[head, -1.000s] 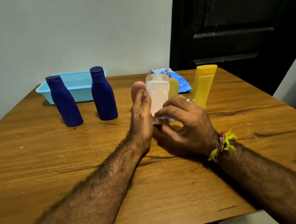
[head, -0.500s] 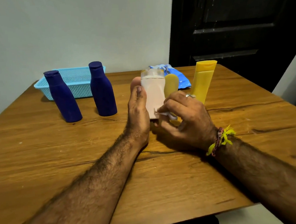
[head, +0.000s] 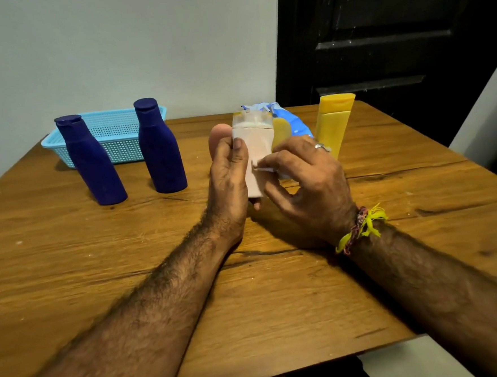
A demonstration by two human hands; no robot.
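A pale pink bottle point(head: 255, 146) with a clear cap is held upright above the middle of the wooden table point(head: 157, 253). My left hand point(head: 227, 178) grips its left side, thumb on the front. My right hand point(head: 305, 178) pinches a small white wipe or label piece point(head: 265, 168) against the bottle's front. Behind the bottle a second pinkish rounded thing point(head: 215, 134) and a small yellow bottle point(head: 281, 130) peek out, mostly hidden.
Two dark blue bottles point(head: 94, 161) point(head: 159, 147) stand at the left, in front of a light blue mesh basket point(head: 114, 133). A tall yellow bottle point(head: 335, 120) stands at the right, a blue packet point(head: 295, 123) behind. A dark door lies beyond the table.
The pink bottle has been raised slightly in my left hand. My right hand's fingers have shifted left across its front with the white piece.
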